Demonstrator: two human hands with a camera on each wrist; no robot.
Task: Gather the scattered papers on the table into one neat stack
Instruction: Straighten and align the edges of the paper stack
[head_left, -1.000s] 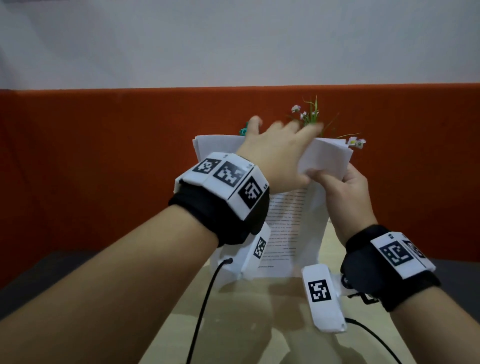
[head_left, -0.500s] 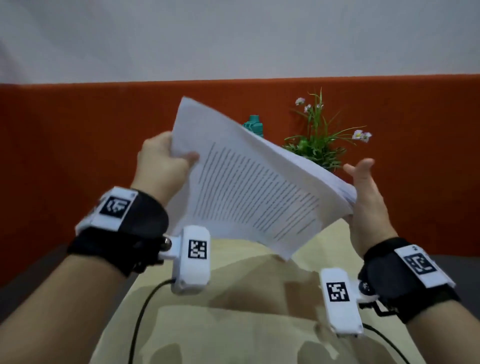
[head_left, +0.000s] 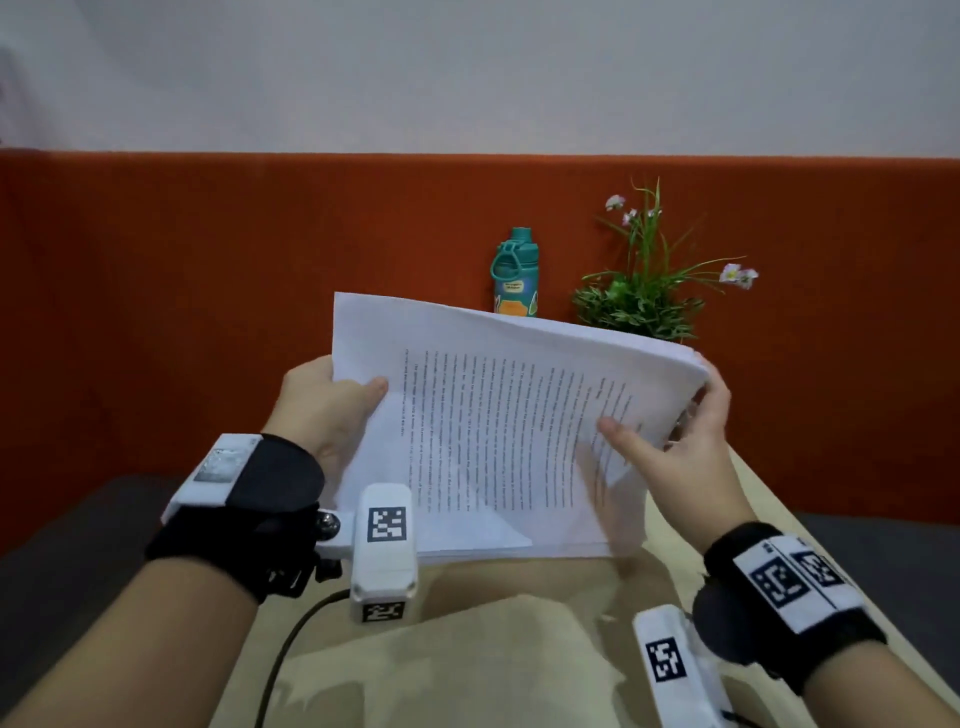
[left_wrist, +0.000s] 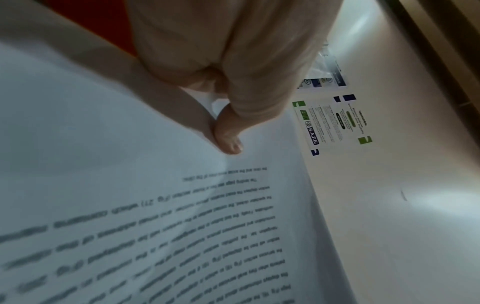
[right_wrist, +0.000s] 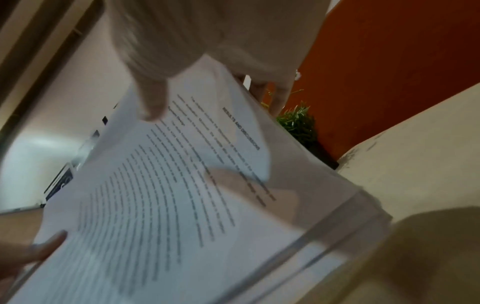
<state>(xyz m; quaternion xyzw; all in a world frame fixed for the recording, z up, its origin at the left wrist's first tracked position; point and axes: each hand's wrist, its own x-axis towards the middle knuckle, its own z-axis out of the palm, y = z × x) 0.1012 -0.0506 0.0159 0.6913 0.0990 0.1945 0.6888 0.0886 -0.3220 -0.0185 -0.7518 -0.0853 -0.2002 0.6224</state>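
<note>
At frame centre, the papers (head_left: 498, 441) are held above the bench (head_left: 467, 665), left hand (head_left: 322, 410) and right hand (head_left: 670, 457) pinching opposite edges. Squaring seems underway; next, probably lower them flat.

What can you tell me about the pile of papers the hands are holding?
The pile of papers is several white sheets with black printed lines on top. It is held in the air above the tan table, tilted. The left hand grips one edge, the right hand the other, thumbs on top. The near edges look blurry.
</note>
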